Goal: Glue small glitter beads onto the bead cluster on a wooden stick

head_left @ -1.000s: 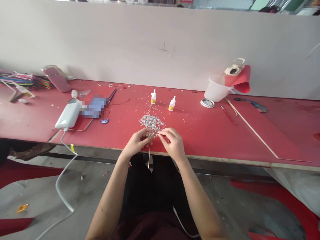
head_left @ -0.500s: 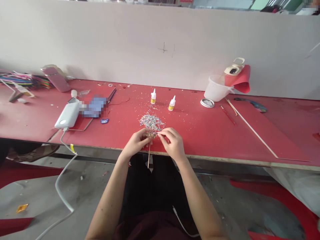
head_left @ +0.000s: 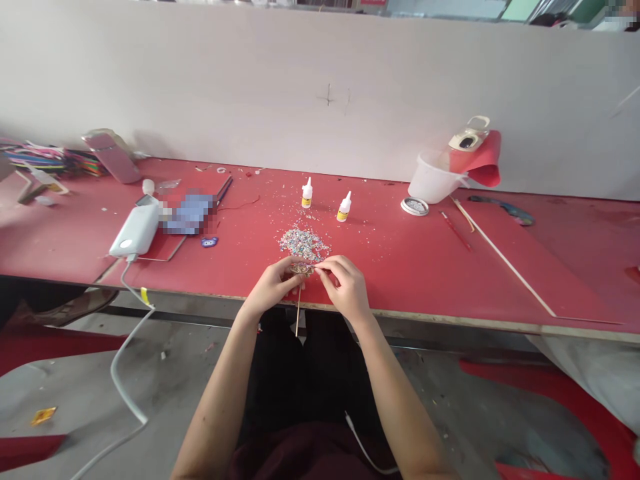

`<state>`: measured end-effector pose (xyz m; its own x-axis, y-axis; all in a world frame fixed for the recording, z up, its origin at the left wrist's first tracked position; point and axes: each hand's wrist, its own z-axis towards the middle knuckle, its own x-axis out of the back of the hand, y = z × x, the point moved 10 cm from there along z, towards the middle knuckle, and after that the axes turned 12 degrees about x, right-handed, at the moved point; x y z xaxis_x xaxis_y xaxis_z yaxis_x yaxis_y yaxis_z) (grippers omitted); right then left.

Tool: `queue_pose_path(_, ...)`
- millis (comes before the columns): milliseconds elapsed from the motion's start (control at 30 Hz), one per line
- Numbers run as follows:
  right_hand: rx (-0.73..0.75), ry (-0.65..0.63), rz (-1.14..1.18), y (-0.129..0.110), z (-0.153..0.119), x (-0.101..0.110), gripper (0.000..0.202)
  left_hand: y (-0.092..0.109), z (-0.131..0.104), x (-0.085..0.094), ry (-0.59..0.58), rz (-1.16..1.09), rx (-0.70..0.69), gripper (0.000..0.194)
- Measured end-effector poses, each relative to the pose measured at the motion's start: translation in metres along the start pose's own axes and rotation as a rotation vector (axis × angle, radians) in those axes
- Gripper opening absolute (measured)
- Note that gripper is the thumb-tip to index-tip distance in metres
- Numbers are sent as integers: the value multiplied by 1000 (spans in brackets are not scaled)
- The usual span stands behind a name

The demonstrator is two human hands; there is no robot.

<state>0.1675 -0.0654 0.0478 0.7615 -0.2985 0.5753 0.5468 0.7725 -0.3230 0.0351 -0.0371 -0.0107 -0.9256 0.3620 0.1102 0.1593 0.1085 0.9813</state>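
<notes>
1. Nearest my viewpoint, the pale stick (head_left: 299, 317) runs down from the work, past the table edge and over the dark trousers (head_left: 280, 373). I judge that this overhang leaves its lower length unobstructed.

2. Left hand (head_left: 270, 285): thumb and fingers close around the small gold-toned piece (head_left: 303, 271), which lies between the two hands just over the near part of the red tabletop (head_left: 410, 273). The stick's upper end meets it, though I cannot tell how they join. The hold looks meant to steady the piece.

3. Right hand (head_left: 347, 287): thumb and forefinger are pinched together on a slim item (head_left: 315, 267) at the piece's right side. It is too small for me to identify. A fingertip hold, in my judgement, gives fine control.

4. Just beyond the fingers lies the loose heap of tiny multicoloured bits (head_left: 303, 243) — within short reach of both hands, which likely explains its position. Strays are scattered around it.

5. Behind the heap, the left nozzle bottle (head_left: 307, 195) and the right nozzle bottle (head_left: 343, 209) stand upright, a little apart; upright placement would guard against leaks.

6. To the left, a white device (head_left: 135, 230) has a cable (head_left: 120, 367) dropping off the table's edge. To the right, a red pen-like tool (head_left: 455, 231) lies near a round dish (head_left: 415, 207).

7. Farthest back, a translucent bucket (head_left: 433, 181) and a pink bottle (head_left: 113, 159) are near the pale partition (head_left: 225, 80) — away from the handwork.
</notes>
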Motion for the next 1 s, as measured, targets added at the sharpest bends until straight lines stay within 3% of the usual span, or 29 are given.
queue_pose_path(367,-22,26,38,1,-1,3,11,-1,0,-1,-9,-6,0,35)
queue_pose_path(567,-21,118,77,1,-2,12,10,-2,1,-1,-11,-18,9,35)
queue_pose_path(767,-23,23,20,3,-1,1,11,-2,1,-1,-13,-18,20,36)
queue_pose_path(1000,0,-3,3,0,-1,-2,10,0,0,-1,-14,4,-3,35)
